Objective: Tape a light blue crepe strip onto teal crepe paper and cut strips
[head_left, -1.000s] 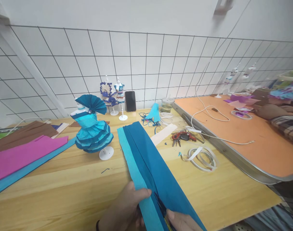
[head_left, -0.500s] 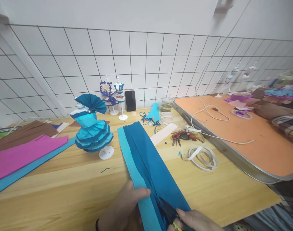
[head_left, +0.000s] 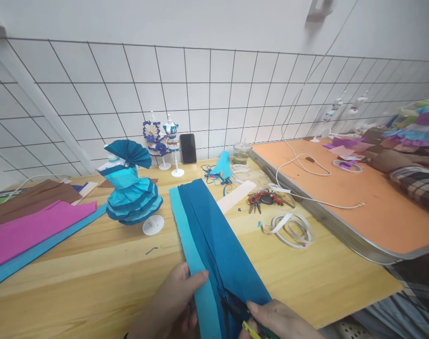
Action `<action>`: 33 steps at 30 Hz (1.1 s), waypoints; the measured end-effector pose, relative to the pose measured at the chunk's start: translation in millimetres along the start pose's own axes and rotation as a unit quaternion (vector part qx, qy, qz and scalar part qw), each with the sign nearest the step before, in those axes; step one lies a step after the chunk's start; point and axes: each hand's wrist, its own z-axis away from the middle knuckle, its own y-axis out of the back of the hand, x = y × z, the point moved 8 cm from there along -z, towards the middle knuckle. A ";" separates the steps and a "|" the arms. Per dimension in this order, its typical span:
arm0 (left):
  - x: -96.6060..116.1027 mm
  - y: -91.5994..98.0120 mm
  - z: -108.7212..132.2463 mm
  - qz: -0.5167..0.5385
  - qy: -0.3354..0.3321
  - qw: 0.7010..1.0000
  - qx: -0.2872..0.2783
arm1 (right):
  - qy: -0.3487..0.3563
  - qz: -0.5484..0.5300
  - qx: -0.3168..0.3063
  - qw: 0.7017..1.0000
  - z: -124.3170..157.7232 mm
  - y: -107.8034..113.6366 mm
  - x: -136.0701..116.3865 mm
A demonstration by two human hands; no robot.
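Note:
A long strip of layered crepe paper, dark blue (head_left: 214, 230) with a light turquoise edge (head_left: 189, 245), runs from the table's middle toward me. My left hand (head_left: 172, 303) pinches its near left edge, thumb on top. My right hand (head_left: 276, 320) is closed on scissors (head_left: 235, 308) with dark blades and a yellow-green handle, blades in the dark blue paper near its near end.
A blue paper dress on a small white mannequin stand (head_left: 130, 188) is left of the strip. Pink, brown and blue paper sheets (head_left: 31, 230) lie far left. Keys (head_left: 264, 198), white tape coils (head_left: 292, 228), a phone (head_left: 188, 148) and an orange board (head_left: 359, 197) with another person's arm (head_left: 405, 172) lie right.
My right hand has come further into view with the scissors, and the blades have advanced a little along the dark blue paper. The view has shifted slightly.

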 end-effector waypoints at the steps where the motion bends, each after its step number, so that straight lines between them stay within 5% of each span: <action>1: 1.7 8.0 2.4 -0.048 -0.003 0.998 0.038 | -0.013 0.001 -0.016 1.000 1.6 -2.6 -1.3; 3: 9.8 30.6 13.5 -0.166 -0.023 0.971 0.169 | -0.035 0.007 -0.026 0.999 4.6 -4.7 -2.9; 5: 21.7 49.1 33.1 -0.274 -0.055 0.908 0.313 | -0.043 0.008 -0.009 0.999 6.3 -3.4 -4.4; 7: 29.6 48.3 46.3 -0.333 -0.114 0.864 0.360 | -0.051 0.004 0.000 0.999 7.0 -3.3 -4.3; 13: 28.9 -6.2 46.3 -0.415 -0.363 0.811 0.196 | -0.119 -0.049 -0.023 0.991 2.7 -9.7 3.3; 17: 29.2 -18.3 40.3 -0.430 -0.398 0.793 0.167 | -0.121 -0.127 -0.042 0.984 -0.9 -15.5 2.4; 22: 38.3 -15.7 35.6 -0.399 -0.381 0.815 0.178 | -0.106 -0.254 -0.031 0.961 3.9 -18.6 2.6; 29: 45.0 -26.3 42.6 -0.455 -0.486 0.716 0.210 | -0.054 -0.303 -0.063 0.949 4.9 -20.1 2.7; 33: 42.5 -29.5 40.3 -0.470 -0.487 0.707 0.204 | -0.047 -0.349 -0.080 0.932 3.4 -21.9 2.2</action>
